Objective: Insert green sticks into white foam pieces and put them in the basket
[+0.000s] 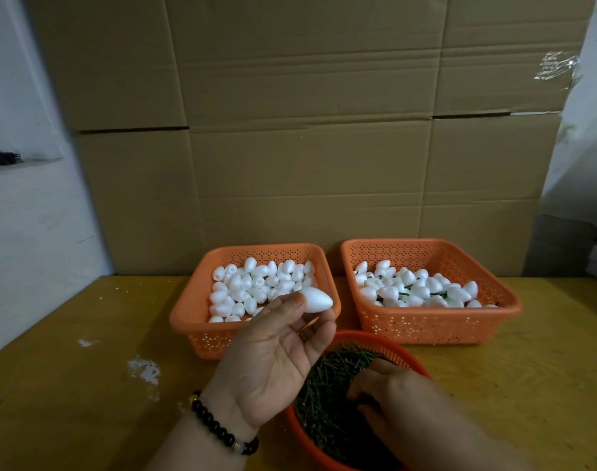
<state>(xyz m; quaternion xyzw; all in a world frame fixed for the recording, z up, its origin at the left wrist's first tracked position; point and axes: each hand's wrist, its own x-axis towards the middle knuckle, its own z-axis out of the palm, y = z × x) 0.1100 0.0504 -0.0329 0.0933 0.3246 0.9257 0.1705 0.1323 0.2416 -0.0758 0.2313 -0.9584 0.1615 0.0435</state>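
Note:
My left hand (276, 355) is raised palm up and pinches a white egg-shaped foam piece (316, 300) between thumb and fingertips, in front of the left orange basket (188, 317) of plain foam pieces. My right hand (389, 392) reaches down into the round orange bowl (406, 355) of green sticks (327, 396), fingers curled among them; whether it holds a stick is hidden. The right orange basket (494, 321) holds foam pieces with green sticks in them.
Both baskets stand on a yellow wooden table (86, 385) against a wall of stacked cardboard boxes (307, 130). A white wall is at left, plastic-wrapped goods at right. White foam crumbs lie on the table at left.

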